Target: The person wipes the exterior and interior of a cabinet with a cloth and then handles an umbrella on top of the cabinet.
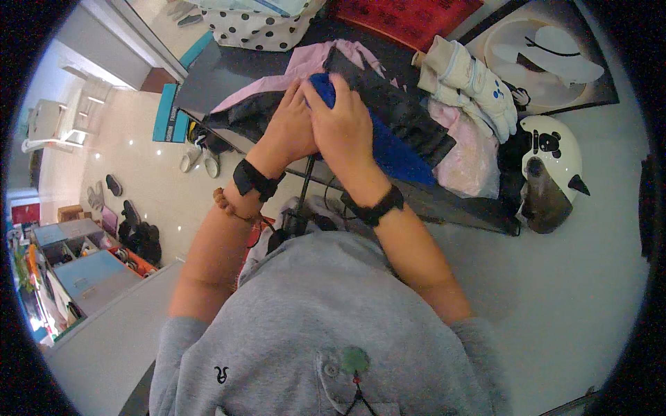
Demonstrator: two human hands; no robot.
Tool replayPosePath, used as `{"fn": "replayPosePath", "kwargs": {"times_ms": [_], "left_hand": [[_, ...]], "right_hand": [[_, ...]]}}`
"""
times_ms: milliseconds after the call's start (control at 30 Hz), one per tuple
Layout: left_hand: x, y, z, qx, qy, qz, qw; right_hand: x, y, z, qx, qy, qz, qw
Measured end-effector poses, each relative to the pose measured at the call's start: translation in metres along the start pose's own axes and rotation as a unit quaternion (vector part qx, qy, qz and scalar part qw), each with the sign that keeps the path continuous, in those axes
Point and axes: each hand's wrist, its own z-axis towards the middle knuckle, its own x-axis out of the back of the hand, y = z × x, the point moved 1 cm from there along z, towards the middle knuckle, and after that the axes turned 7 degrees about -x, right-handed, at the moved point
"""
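Observation:
My left hand (292, 124) and my right hand (343, 122) are close together at the upper middle of the view, thumbs and fingers around a small blue bundle (323, 89) that looks like fabric. Most of the bundle is hidden by my fingers. Under and beyond my hands spreads a dark cloth (385, 112) with pink fabric (307, 60) along its far side. A flat piece of blue fabric (400, 153) shows to the right of my right wrist. Both wrists wear black bands.
These cloths lie on a dark table (216, 67). A polka-dot bag (260, 28) stands at its far side, near a red patterned item (403, 18). To the right are white padded gloves (471, 78), a pink plastic-wrapped bundle (463, 151) and a white helmet (556, 140). Shoes (200, 161) lie on the floor.

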Motion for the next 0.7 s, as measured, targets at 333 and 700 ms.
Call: {"fn": "replayPosePath", "kwargs": {"times_ms": [333, 700], "left_hand": [[0.005, -0.002, 0.001, 0.048, -0.049, -0.030, 0.997], [-0.015, -0.015, -0.004, -0.053, -0.072, 0.137, 0.987]], "right_hand": [[0.031, 0.078, -0.033, -0.143, -0.012, -0.070, 0.987], [-0.007, 0.010, -0.011, -0.065, -0.046, 0.109, 0.991]]}}
